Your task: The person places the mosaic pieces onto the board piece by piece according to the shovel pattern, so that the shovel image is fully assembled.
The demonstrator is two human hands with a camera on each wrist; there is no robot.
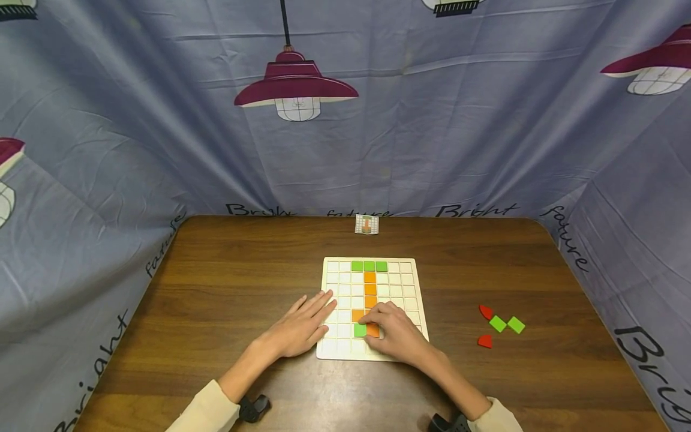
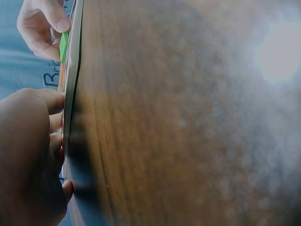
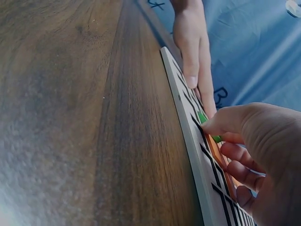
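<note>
A pale square board [image 1: 335,348] with a grid of square cells lies on the table. My left hand [image 1: 296,331] rests on its left edge with fingers stretched out. Near the board's lower middle, my right hand [image 1: 398,333] pinches a green square tile [image 1: 360,330] between thumb and index finger. The left wrist view shows that green tile [image 2: 63,47] tilted against the board's surface. Green tiles [image 1: 369,266] fill part of the top row, and orange tiles [image 1: 370,289] run down the middle below them. The right hand partly covers the lower orange tiles.
Right of the board lie two loose green squares [image 1: 516,325] and two red pieces [image 1: 484,341] with a curved side. A small printed card [image 1: 367,224] showing a coloured grid stands at the back edge of the wooden table [image 1: 243,258]. A patterned blue-grey curtain [image 1: 459,132] surrounds the table.
</note>
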